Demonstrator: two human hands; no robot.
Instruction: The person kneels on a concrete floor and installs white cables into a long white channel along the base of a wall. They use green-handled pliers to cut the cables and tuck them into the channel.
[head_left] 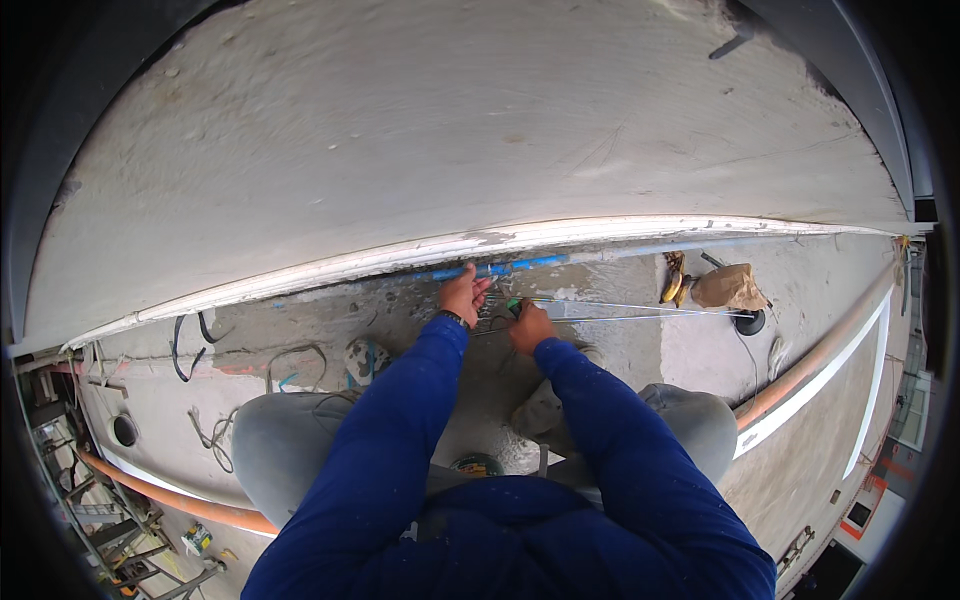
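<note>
A blue pipe (545, 262) with a fitting runs along the base of the wall in front of me. My left hand (463, 296) is closed at this pipe, its index finger across it and the other fingers curled just below. Just to the right and nearer, my right hand (531, 328) is wrapped round a small green-handled tool (514, 306), whose working end I cannot make out. Thin metal rods (630, 318) stretch from beside the right hand toward a round black piece (748, 322) on the floor.
A crumpled brown paper bag (730, 287) and yellow-brown gloves or rags (674, 288) lie to the right. Loose cords (212, 440) and a round hole (124, 430) are at left. An orange-brown rail (180, 495) passes behind me. White trim (400, 258) edges the wall.
</note>
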